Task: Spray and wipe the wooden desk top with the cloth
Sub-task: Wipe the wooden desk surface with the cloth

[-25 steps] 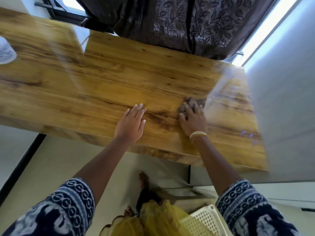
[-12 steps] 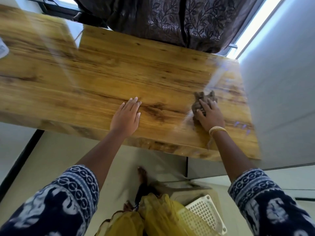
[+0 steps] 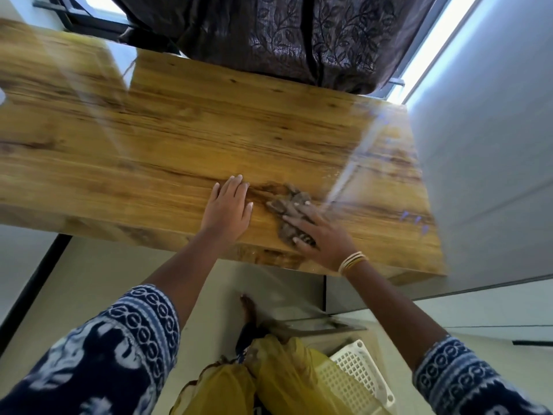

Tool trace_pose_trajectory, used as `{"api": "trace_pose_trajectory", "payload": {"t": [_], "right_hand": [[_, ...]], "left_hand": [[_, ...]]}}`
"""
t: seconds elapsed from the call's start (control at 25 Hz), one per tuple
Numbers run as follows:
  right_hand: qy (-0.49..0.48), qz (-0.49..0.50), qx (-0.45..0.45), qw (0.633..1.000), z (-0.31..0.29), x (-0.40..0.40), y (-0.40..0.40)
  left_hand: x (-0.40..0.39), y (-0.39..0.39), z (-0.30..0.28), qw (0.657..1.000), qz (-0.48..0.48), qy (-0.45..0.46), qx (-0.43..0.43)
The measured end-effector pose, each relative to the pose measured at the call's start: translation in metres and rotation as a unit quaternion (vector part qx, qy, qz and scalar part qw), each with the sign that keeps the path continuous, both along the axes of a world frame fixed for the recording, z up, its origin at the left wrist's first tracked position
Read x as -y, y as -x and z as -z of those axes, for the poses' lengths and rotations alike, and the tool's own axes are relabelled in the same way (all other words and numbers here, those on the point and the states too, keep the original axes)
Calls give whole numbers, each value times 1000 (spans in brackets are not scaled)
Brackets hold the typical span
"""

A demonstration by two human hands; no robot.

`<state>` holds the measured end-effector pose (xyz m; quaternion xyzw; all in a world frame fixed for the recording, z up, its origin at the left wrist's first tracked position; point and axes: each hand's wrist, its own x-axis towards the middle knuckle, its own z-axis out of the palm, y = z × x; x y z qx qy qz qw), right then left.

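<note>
Brown cloth (image 3: pixel 288 215) half-hidden under spread right hand (image 3: pixel 324 238); left hand (image 3: pixel 227 211) flat on blurred desk top (image 3: pixel 149 145).

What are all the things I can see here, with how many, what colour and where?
desk top: one, yellow-brown wood, glossy, across the middle.
cloth: one, grey-brown, crumpled on the desk near its front edge, under the right hand.
curtain: one, dark with a leaf pattern, behind the desk.
basket: one, white plastic lattice, on the floor below the desk.
bangles: a few, pale gold, on the right wrist.
sleeves: two, dark blue with white pattern.
left hand: flat on the desk, fingers straight.
right hand: fingers spread, pressing the cloth.
</note>
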<state>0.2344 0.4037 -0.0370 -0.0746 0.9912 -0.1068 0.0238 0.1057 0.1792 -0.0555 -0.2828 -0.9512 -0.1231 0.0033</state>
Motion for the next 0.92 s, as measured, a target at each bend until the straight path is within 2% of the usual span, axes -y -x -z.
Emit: {"api": "trace_pose_trajectory", "payload": {"t": [0.08,0.16,0.24,0.32,0.4,0.56,0.68,0.76,0.84,0.92], "right_hand": [[18,99,-10,995,2,-39,4],[23,239,-12,971,4,-67,9],[15,350,-13,937,4,-72,19],[8,417,-8,909,3,-49,30],[-3,399,-6,917,4,-11,36],[-36,150,5,988,5,59,34],[-27,-3,0,1000,1,34,36],[-20,35,-5,999,3,-7,40],[-7,183,-20,983,3,-48,49],[5,350,-9,937,2,-63,67]], "left_hand": [[-2,-5,1,1000,-10,-12,9],[-2,-7,3,1000,-11,-13,2],[-2,-7,2,1000,-12,-8,-5],[-3,-7,2,1000,-16,-3,-11],[-4,-7,3,1000,-19,-2,-15],[-2,-6,2,1000,-14,-11,-18],[-2,-6,1,1000,-11,-6,-20],[-3,-8,1,1000,-12,-9,-6],[-4,-5,-1,1000,-16,-12,1],[-7,3,-5,1000,-15,-19,1]]}}
